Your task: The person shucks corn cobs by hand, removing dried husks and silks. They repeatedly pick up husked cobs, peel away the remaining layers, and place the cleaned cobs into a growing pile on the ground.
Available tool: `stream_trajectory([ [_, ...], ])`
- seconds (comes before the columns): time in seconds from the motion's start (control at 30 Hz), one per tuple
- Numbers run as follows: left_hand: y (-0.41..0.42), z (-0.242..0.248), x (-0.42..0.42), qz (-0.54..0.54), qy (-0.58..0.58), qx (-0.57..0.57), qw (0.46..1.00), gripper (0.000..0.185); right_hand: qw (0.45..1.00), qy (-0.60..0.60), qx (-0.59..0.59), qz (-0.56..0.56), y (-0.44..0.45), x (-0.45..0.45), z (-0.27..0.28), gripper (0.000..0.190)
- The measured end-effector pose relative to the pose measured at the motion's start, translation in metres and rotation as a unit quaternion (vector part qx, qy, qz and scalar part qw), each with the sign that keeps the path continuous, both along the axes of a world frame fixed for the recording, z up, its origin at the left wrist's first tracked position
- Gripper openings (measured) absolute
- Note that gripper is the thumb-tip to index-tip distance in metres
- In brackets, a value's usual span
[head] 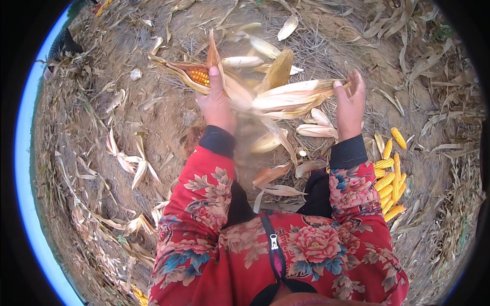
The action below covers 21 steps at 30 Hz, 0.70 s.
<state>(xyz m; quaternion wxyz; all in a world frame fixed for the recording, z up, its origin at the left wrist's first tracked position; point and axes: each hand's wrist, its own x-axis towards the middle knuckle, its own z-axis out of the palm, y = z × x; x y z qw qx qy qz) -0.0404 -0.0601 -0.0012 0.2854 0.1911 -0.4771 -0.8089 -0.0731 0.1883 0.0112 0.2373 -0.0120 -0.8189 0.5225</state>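
Observation:
My left hand (218, 101) grips an ear of corn (199, 77), its thumb lying along the husk. Yellow-orange kernels show through an opening in the dry husk at the ear's left end; the rest of the cob is hidden. Pale husk leaves (294, 100) stretch right from the left hand, partly blurred. Their far tips are pinched between the thumb and fingers of my right hand (351, 103). Behind these leaves, a closed brownish-yellow husk (278, 70) stands at a tilt; whether a cob is inside cannot be seen.
Several bare yellow corn cobs (387, 183) lie piled by my right sleeve. Loose husks (317, 130) litter the soil, with more husks (139, 162) to the left. Dry stalks and leaves (417, 49) cover the ground at upper right. A dark object (71, 42) sits at upper left.

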Motion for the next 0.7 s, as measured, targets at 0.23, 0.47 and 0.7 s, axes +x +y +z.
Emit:
stream_trajectory([
  [0.23, 0.028, 0.009, 0.009, -0.061, -0.005, -0.017, 0.998, 0.05, 0.919, 0.056, 0.276, 0.277, -0.057, 0.052, 0.007, 0.054],
  [0.47, 0.031, 0.015, 0.008, -0.135, 0.006, 0.187, 0.973, 0.053, 0.913, -0.234, 0.003, 0.334, -0.068, 0.043, -0.055, 0.075],
  [0.7, 0.022, 0.032, 0.009, -0.118, -0.041, 0.261, 0.957, 0.046, 0.901, -0.209, 0.073, 0.373, -0.073, 0.052, -0.03, 0.053],
])
